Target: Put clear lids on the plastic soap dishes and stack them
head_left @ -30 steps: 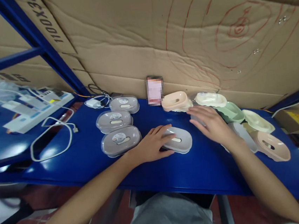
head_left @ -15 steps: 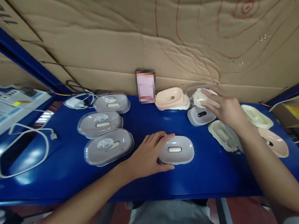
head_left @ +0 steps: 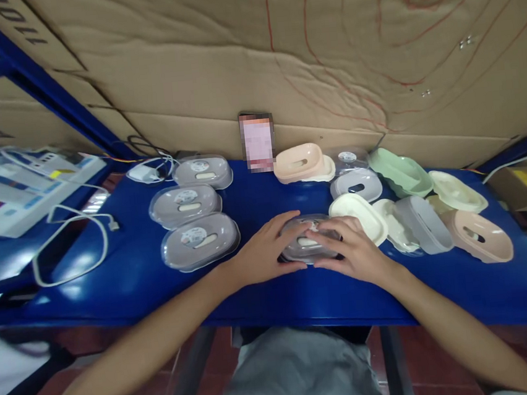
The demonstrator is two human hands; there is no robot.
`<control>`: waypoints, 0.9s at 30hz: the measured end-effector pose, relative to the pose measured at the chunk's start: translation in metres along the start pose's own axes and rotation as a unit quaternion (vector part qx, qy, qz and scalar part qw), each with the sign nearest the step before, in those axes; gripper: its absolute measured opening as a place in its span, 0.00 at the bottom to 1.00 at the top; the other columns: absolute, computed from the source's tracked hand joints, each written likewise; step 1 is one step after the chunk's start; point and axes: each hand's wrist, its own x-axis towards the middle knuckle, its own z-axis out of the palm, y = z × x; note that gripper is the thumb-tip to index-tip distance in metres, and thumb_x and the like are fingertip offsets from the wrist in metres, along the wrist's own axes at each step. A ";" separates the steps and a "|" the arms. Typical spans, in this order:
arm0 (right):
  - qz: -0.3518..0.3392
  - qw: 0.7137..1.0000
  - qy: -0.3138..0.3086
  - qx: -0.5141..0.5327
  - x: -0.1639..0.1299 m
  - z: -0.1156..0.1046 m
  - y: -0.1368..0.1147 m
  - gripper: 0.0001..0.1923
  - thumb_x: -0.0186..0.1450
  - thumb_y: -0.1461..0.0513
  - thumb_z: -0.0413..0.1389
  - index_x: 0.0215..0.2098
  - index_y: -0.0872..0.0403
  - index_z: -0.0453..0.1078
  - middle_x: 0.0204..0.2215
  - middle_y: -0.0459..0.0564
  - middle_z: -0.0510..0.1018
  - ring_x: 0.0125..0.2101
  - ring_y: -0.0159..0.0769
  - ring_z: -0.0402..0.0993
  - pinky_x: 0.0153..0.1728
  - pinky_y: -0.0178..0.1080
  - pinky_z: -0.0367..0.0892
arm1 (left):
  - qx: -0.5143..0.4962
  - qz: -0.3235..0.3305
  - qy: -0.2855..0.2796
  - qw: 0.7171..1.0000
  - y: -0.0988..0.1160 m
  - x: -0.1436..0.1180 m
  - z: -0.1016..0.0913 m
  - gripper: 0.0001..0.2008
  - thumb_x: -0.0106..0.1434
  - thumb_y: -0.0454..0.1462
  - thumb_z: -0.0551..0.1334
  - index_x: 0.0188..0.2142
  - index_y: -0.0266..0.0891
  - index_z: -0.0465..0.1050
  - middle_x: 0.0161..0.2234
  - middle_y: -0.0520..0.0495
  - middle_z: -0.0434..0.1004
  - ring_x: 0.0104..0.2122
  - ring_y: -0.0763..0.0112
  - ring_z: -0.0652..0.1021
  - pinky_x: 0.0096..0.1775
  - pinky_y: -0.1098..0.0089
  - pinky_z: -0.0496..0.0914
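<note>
A grey oval soap dish (head_left: 303, 251) with a clear, stickered lid over it sits on the blue table in front of me. My left hand (head_left: 268, 250) grips its left end, thumb at the near side and fingers at the far side. From the right, my right hand (head_left: 350, 248) clasps the other end, fingers across the lid's top and thumb low in front. The hands cover both ends of the dish. Close beyond my right hand lies a cream oval dish piece (head_left: 363, 216), partly behind its fingers.
Several lidded grey soap dishes (head_left: 200, 241) stand in a column at left. A peach dish (head_left: 300, 161), a clear lid (head_left: 348, 157), a green tray (head_left: 401, 172) and a grey tray (head_left: 424, 225) lie at back and right. A phone (head_left: 258, 142) leans on the cardboard (head_left: 177, 75). Cables (head_left: 43, 284) lie left.
My right hand has come from the stickered clear lids at the back right to the grey dish. That dish now has a clear lid over it. My left hand stays at its left end.
</note>
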 end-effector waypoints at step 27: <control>0.016 0.999 -0.051 0.000 0.002 -0.005 0.004 0.30 0.79 0.55 0.53 0.78 0.43 0.57 0.70 0.56 0.72 0.69 0.50 0.67 0.67 0.58 0.68 | 0.018 -0.030 -0.006 0.999 -0.010 -0.001 -0.005 0.38 0.74 0.52 0.65 0.77 0.45 0.55 0.76 0.30 0.54 0.74 0.42 0.62 0.71 0.40 0.64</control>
